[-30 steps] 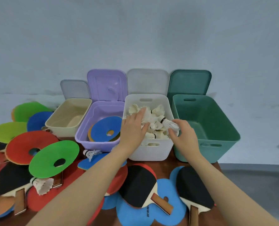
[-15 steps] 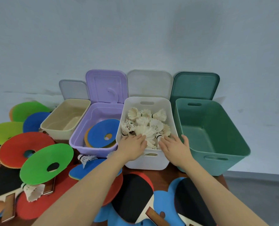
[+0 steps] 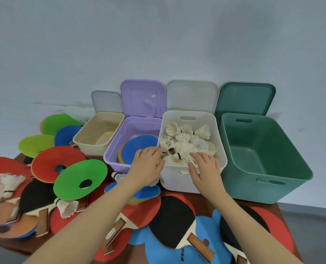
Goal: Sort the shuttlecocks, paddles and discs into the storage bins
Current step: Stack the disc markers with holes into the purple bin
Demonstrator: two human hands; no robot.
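Left hand and right hand spread flat, holding nothing. Resting on near rim of white bin, fingertips at shuttlecocks.

The 4 storage bins, among them the white bin and green bin, look like smooth matt plastic. Shuttlecocks are feathery white; paddle handles show bare wood.

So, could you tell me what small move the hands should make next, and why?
Probably draw the left hand back from the white bin to pick up the loose shuttlecock beside the green disc. Both hands look empty at the bin's near rim, and shuttlecocks remain on the table.
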